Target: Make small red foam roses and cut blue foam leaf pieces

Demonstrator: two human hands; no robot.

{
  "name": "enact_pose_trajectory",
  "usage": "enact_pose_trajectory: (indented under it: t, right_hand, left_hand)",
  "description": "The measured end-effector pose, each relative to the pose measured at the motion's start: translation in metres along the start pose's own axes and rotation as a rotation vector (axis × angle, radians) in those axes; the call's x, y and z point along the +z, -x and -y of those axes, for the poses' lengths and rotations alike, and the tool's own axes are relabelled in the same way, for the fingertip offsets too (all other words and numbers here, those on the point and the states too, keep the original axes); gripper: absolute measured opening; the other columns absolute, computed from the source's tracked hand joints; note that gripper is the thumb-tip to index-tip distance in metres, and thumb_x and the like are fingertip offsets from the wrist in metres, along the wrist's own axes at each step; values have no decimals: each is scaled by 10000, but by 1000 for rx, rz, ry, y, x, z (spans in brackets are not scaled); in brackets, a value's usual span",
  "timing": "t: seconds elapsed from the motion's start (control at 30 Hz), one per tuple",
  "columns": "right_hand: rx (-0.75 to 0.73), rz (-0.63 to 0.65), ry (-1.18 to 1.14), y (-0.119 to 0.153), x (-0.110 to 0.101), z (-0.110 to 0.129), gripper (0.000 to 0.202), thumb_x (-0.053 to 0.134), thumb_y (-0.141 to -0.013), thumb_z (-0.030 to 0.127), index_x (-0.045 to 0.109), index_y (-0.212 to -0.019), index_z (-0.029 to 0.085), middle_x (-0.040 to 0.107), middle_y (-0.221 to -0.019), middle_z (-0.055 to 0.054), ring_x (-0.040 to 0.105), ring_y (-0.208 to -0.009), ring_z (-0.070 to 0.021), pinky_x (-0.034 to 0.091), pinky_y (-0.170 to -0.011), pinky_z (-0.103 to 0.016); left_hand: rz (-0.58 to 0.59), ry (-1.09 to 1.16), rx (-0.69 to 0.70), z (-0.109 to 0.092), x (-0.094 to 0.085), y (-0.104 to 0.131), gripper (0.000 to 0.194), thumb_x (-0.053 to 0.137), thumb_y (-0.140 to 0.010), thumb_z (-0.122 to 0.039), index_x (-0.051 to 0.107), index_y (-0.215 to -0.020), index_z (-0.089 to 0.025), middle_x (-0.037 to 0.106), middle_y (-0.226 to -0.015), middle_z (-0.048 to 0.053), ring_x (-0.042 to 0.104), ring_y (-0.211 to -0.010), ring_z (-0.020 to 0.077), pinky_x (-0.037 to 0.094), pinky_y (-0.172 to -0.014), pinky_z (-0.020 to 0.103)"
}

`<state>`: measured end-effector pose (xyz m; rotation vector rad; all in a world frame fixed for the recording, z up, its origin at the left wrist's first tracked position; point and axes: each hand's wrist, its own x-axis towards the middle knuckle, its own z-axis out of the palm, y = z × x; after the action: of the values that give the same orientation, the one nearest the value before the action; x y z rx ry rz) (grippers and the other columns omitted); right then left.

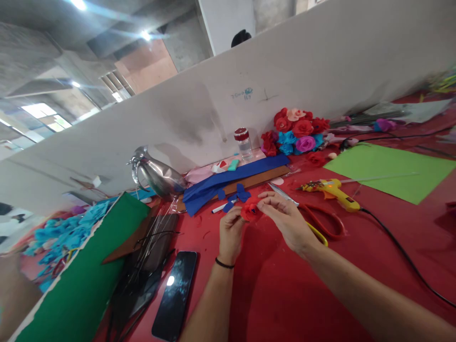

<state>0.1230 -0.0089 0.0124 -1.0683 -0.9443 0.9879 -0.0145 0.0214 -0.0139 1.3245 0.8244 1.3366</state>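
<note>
A red paper flower with a small dark blue centre is held up between my two hands, over the red tabletop. My left hand, with a black band at the wrist, pinches it from the left. On the other side, the fingertips of my right hand close on its petals. Just behind lie small blue paper pieces and a white stick. Red-handled scissors rest beside my right wrist, partly covered by it. Farther right is a yellow glue gun with a glue stick in it.
A smartphone lies left of my left arm, near a green board. Behind are a steel jug, blue paper strips, a lidded jar and a bunch of paper flowers. The glue gun's cord runs right.
</note>
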Motion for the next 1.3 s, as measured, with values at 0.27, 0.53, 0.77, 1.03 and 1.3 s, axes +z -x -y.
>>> enact_pose_trajectory:
  t: [0.27, 0.53, 0.77, 1.03, 1.3]
  right_hand:
    - [-28, -37, -3, -2, -3, 1, 298, 553, -813, 416, 650, -590, 243, 617, -903, -49, 538, -997, -236, 376, -921, -388]
    - [-154, 37, 189, 1, -5, 2, 174, 637, -763, 381, 652, -645, 254, 599, -984, -46, 522, -983, -236, 360, -935, -421]
    - [-138, 29, 26, -1, -7, 5, 189, 599, -784, 332, 616, -619, 240, 598, -922, -36, 546, -957, -216, 392, -898, -374]
    - [-237, 160, 236, -5, -13, 20, 90, 613, -756, 311, 680, -716, 267, 616, -910, -30, 538, -1001, -229, 338, -963, -406]
    - [-264, 160, 244, -3, -15, 23, 124, 579, -773, 296, 674, -702, 260, 607, -931, -38, 538, -1004, -228, 359, -953, -418]
  left_hand:
    - [-14, 34, -53, -1, 2, 0, 176, 747, -683, -327, 686, -599, -185, 587, -661, 6, 491, -656, 124, 424, -655, 247]
    - [21, 111, -86, -6, 4, 0, 202, 784, -638, -336, 677, -576, -176, 582, -646, -2, 489, -637, 109, 416, -640, 243]
    - [33, 114, -134, -1, -1, -2, 207, 797, -629, -364, 707, -643, -177, 597, -656, 3, 502, -642, 111, 426, -660, 253]
    - [169, 238, -269, -3, 1, 2, 236, 824, -598, -374, 723, -709, -193, 637, -687, -1, 533, -638, 107, 442, -670, 264]
    - [220, 240, -281, -5, 0, 2, 210, 814, -624, -362, 723, -727, -203, 637, -695, -1, 551, -650, 111, 449, -690, 269]
